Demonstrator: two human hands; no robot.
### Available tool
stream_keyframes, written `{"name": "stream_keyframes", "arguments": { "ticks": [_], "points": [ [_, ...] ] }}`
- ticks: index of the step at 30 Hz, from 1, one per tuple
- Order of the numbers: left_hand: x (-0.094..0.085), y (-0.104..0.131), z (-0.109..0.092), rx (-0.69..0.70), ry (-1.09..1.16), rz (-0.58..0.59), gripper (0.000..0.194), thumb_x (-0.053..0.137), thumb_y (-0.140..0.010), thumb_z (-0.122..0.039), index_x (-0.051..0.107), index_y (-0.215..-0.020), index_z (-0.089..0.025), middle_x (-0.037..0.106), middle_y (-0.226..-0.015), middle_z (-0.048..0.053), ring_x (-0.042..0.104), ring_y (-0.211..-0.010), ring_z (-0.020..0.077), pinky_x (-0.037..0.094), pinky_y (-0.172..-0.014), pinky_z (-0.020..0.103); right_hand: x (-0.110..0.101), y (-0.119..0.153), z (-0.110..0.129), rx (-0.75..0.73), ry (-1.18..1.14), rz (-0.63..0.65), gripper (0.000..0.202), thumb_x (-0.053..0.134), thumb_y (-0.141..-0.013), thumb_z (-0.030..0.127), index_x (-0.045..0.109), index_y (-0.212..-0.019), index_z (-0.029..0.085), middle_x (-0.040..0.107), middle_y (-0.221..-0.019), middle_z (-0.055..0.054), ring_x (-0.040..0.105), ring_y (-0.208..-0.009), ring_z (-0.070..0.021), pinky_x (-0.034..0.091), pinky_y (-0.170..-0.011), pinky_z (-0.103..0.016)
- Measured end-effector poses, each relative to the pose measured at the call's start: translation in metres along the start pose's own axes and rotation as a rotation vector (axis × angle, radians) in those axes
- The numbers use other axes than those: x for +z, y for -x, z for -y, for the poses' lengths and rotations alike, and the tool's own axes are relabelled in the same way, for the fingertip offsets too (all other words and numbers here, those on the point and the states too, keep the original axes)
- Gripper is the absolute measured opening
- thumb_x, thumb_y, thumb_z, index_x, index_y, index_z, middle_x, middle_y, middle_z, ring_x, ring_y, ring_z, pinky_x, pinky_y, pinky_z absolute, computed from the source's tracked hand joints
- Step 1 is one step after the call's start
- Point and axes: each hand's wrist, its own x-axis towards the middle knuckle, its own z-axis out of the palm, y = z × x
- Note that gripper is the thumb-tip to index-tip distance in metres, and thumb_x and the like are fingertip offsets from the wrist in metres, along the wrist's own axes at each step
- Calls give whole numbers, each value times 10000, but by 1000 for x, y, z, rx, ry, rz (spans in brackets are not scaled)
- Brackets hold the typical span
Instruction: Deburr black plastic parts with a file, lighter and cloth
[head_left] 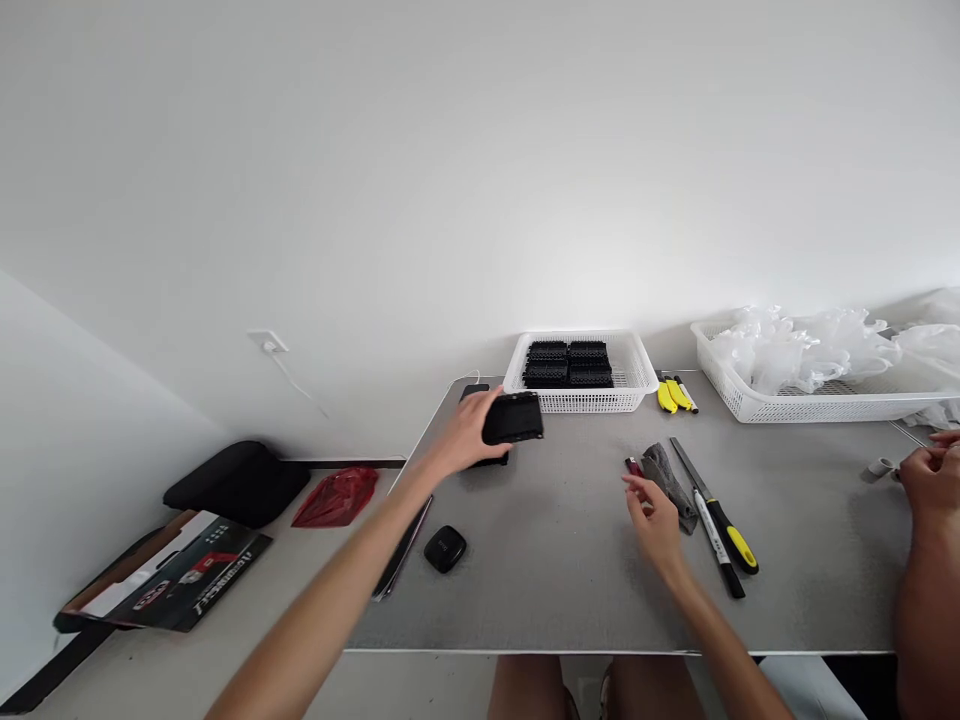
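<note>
My left hand [472, 437] grips a flat black rectangular plastic part [514, 418] by its left end, above the table's left side. Behind and below it, more black pieces [495, 460] lie on the table, partly hidden by my hand. My right hand [655, 520] hovers at the middle right with thumb and fingers apart, holding nothing I can see. Just beyond its fingertips lies a small dark red object [634, 466], beside a crumpled grey cloth [666, 478]. To the right are a file with a black-and-yellow handle [731, 538] and a white marker [711, 525].
A white basket [592, 402] with stacked black parts stands against the wall. Right of it are yellow-handled tools [673, 394] and a basket [810, 408] of plastic bags. A black case [445, 549] sits front left. Another person's hand [930, 480] is far right.
</note>
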Motion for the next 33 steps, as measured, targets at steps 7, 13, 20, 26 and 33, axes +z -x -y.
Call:
{"name": "stream_keyframes", "arguments": {
  "ticks": [7,13,20,26,33],
  "points": [
    [98,16,-77,138,278,25,912,753,-683,-437,305,-1462,-285,413,-1439,113,315,-1362,351,303,-1113,515,10,-61,7,149,-210,315,530,468,-852,585,667,-1050,135,481,-577,19,373,-473,-101,294,-432,-224],
    [143,20,-69,110,414,-59,832,729,-739,-437,305,-1448,-338,334,-1502,94,256,-1414,337,292,-1128,518,25,-71,-24,224,-316,249,463,563,-769,613,625,-792,154,335,-490,66,284,-426,-79,215,-417,-219],
    [164,35,-56,-237,806,-117,892,738,-707,-535,310,-1451,-293,457,-1428,142,527,-1230,308,480,-975,431,33,-58,-34,359,-420,176,439,576,-765,614,581,-742,175,271,-527,72,257,-428,-74,235,-402,-219],
    [174,36,-59,-317,1037,-75,964,740,-696,-542,260,-1481,-255,603,-1255,137,615,-1105,278,541,-880,399,30,-56,-30,398,-331,90,456,557,-778,606,639,-849,163,359,-595,39,305,-482,-85,288,-410,-209],
    [170,35,-63,-286,1142,-90,828,691,-748,-529,361,-1443,-223,660,-1142,114,649,-1011,240,565,-819,366,26,-56,-28,415,-316,33,473,567,-750,620,644,-842,162,476,-690,-4,361,-560,-106,305,-428,-198]
  ]
}}
